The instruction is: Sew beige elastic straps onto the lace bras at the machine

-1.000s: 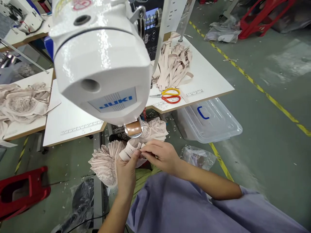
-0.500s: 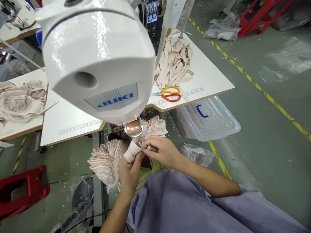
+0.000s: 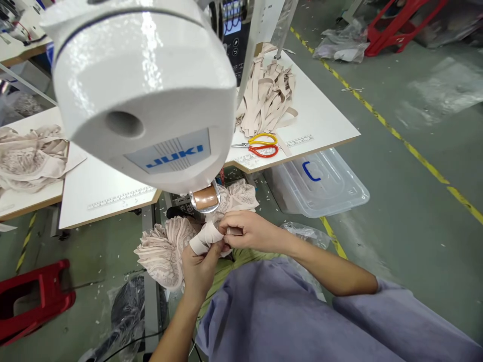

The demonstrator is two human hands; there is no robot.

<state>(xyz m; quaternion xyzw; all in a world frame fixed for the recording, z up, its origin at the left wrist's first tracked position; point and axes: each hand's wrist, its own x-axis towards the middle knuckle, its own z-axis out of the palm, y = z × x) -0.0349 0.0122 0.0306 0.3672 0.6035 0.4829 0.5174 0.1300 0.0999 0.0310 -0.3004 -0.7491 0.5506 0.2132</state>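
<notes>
Below the head of a white sewing machine [image 3: 151, 100], both hands are on a beige fabric band [image 3: 204, 240]. My left hand [image 3: 199, 271] is closed round its lower side, thumb on top. From the right, my right hand [image 3: 251, 230] pinches the band's edge between thumb and fingers, close to the left thumb. Part of the band is hidden behind the fingers. Beside the left hand hangs a thick bundle of beige lace bra pieces [image 3: 164, 254]. More beige lace fabric [image 3: 239, 196] lies just beyond the right hand, by the machine's metal-rimmed end.
Scissors [image 3: 260, 145] with yellow and red handles lie on the white table [image 3: 328, 118], near a heap of beige straps [image 3: 266, 95]. Beige garments [image 3: 30, 158] sit on the left table. A lidded clear plastic box [image 3: 320, 186] stands beneath the right side; a red stool [image 3: 33, 301] is lower left.
The view has shifted slightly, so the machine and tables sit a little further left. Both hands keep their grip on the band; its folds near the fingertips have changed slightly.
</notes>
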